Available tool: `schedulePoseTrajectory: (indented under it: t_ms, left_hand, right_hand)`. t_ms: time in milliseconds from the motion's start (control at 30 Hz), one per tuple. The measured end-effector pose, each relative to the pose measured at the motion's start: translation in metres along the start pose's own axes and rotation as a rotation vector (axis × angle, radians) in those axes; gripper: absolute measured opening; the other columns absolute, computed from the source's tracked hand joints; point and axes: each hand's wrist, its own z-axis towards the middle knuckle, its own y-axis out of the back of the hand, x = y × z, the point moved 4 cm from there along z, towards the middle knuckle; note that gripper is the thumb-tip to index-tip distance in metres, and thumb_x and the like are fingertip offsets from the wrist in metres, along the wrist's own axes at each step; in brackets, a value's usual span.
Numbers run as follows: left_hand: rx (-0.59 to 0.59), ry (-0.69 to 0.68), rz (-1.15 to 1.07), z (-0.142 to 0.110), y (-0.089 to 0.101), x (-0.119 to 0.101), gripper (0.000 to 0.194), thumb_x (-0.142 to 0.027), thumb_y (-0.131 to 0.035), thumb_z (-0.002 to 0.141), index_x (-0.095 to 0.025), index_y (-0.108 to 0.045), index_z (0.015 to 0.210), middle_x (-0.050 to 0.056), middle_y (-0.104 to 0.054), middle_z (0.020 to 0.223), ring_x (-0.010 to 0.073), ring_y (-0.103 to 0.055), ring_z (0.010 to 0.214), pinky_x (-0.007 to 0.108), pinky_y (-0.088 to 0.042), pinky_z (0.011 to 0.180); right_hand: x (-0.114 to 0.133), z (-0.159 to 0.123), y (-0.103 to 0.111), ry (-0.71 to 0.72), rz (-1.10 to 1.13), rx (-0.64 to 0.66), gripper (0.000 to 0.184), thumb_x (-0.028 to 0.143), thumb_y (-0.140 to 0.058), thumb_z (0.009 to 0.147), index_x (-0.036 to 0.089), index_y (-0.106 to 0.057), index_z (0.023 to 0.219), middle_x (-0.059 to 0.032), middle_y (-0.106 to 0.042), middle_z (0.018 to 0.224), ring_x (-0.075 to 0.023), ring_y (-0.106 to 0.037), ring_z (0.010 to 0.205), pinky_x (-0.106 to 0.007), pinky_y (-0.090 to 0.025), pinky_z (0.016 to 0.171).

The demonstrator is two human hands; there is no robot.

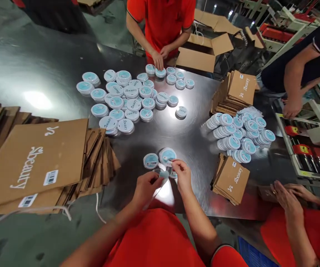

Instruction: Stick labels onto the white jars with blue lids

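Well, we have our left hand [146, 191] closed around a small round container with a teal lid [162, 173], near the lower middle of the frame, held just above a steel table [196, 178]. The container sits tilted, with its round face turned toward our right hand [182, 174]. A thin translucent strip [153, 196] slants down and left from under our left hand, and that slant is its long axis. Our right hand is half closed, its fingertips pinching the near edge of a second teal disc [167, 156]. A third disc [151, 161] lies flat just beside that one.

Toward the upper middle, many more discs [133, 105] lie flat or in short stacks, some printed "Sbeauty". To the right, others [239, 137] stand on edge in leaning rows. Printed cardboard sleeves [35, 163] pile up at the left, with smaller stacks [233, 178] at lower right and upper right. An open cardboard box [201, 52] sits past the table's far edge. A co-worker's hands [157, 57] touch discs at the top, and other people's hands [292, 109] rest at the right.
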Motion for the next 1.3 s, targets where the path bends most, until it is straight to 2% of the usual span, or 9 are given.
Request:
schedulePoseTrajectory:
  t_ms: [67, 133, 200, 267, 400, 567, 933, 1100, 1300]
  left_hand:
    - [0.034, -0.084, 0.094, 0.008, -0.005, 0.007, 0.029, -0.032, -0.056, 0.088, -0.017, -0.06, 0.062, 0.0, -0.066, 0.065, 0.0124, -0.058, 0.059, 0.022, -0.044, 0.058]
    - [0.107, -0.236, 0.228, 0.018, -0.01, 0.013, 0.027, -0.026, -0.052, 0.093, -0.016, -0.065, 0.071, 0.009, -0.076, 0.101, 0.0202, -0.071, 0.087, 0.029, -0.054, 0.077]
    - [0.208, -0.417, 0.398, 0.029, -0.017, 0.017, 0.023, -0.019, -0.053, 0.093, -0.014, -0.068, 0.077, 0.014, -0.065, 0.136, 0.0298, -0.063, 0.122, 0.042, -0.053, 0.099]
    - [0.301, -0.554, 0.569, 0.039, -0.024, 0.024, 0.015, -0.013, -0.059, 0.089, -0.015, -0.07, 0.079, 0.014, -0.056, 0.147, 0.0337, -0.05, 0.138, 0.052, -0.044, 0.113]
    - [0.393, -0.641, 0.702, 0.049, -0.036, 0.036, 0.007, -0.01, -0.067, 0.085, -0.014, -0.072, 0.086, 0.015, -0.056, 0.147, 0.0344, -0.049, 0.139, 0.056, -0.041, 0.115]
    - [0.376, -0.628, 0.726, 0.044, -0.041, 0.038, 0.008, -0.008, -0.065, 0.086, -0.011, -0.072, 0.086, 0.018, -0.057, 0.145, 0.0365, -0.051, 0.137, 0.052, -0.05, 0.107]
    - [0.389, -0.581, 0.79, 0.042, -0.039, 0.031, 0.016, -0.004, -0.06, 0.086, -0.012, -0.074, 0.087, 0.013, -0.058, 0.145, 0.0338, -0.052, 0.136, 0.049, -0.052, 0.104]
    - [0.359, -0.583, 0.781, 0.042, -0.039, 0.029, 0.015, -0.005, -0.063, 0.085, -0.014, -0.075, 0.086, 0.012, -0.059, 0.144, 0.0325, -0.055, 0.134, 0.048, -0.053, 0.103]
    - [0.315, -0.589, 0.807, 0.04, -0.041, 0.028, 0.016, -0.005, -0.063, 0.085, -0.014, -0.076, 0.083, 0.01, -0.062, 0.142, 0.0314, -0.057, 0.131, 0.046, -0.055, 0.101]
  right_hand:
    - [-0.018, 0.013, 0.01, -0.037, -0.024, -0.139, 0.028, 0.049, -0.066, 0.076, 0.022, -0.068, 0.075, -0.0067, -0.07, 0.091, -0.0229, -0.063, 0.086, -0.038, -0.051, 0.082]
    - [-0.034, 0.023, 0.015, -0.058, -0.103, -0.227, 0.029, 0.049, -0.067, 0.073, 0.02, -0.067, 0.07, -0.0101, -0.07, 0.096, -0.0259, -0.063, 0.098, -0.04, -0.049, 0.092]
    - [-0.047, 0.027, 0.015, -0.076, -0.186, -0.246, 0.028, 0.047, -0.066, 0.073, 0.02, -0.068, 0.067, -0.013, -0.069, 0.104, -0.028, -0.061, 0.108, -0.042, -0.046, 0.1]
    - [-0.056, 0.027, 0.011, -0.099, -0.228, -0.253, 0.026, 0.045, -0.066, 0.074, 0.019, -0.07, 0.07, -0.0145, -0.068, 0.109, -0.0288, -0.06, 0.112, -0.044, -0.045, 0.101]
    - [-0.065, 0.024, 0.002, -0.114, -0.247, -0.273, 0.024, 0.042, -0.065, 0.075, 0.018, -0.071, 0.071, -0.0152, -0.066, 0.11, -0.0288, -0.058, 0.115, -0.043, -0.046, 0.101]
    - [-0.066, 0.026, -0.004, -0.108, -0.276, -0.279, 0.02, 0.038, -0.064, 0.076, 0.019, -0.069, 0.07, -0.0137, -0.066, 0.11, -0.0272, -0.059, 0.113, -0.04, -0.049, 0.095]
    - [-0.066, 0.025, -0.008, -0.099, -0.274, -0.293, 0.025, 0.041, -0.062, 0.078, 0.018, -0.068, 0.071, -0.015, -0.064, 0.114, -0.0269, -0.06, 0.109, -0.035, -0.052, 0.083]
    - [-0.062, 0.027, -0.008, -0.066, -0.306, -0.315, 0.023, 0.04, -0.061, 0.076, 0.02, -0.064, 0.066, -0.0134, -0.066, 0.105, -0.0262, -0.061, 0.106, -0.034, -0.051, 0.082]
    - [-0.045, 0.034, -0.005, 0.06, -0.569, -0.251, 0.024, 0.039, -0.068, 0.072, 0.022, -0.055, 0.063, -0.007, -0.06, 0.092, -0.0211, -0.059, 0.084, -0.033, -0.048, 0.074]
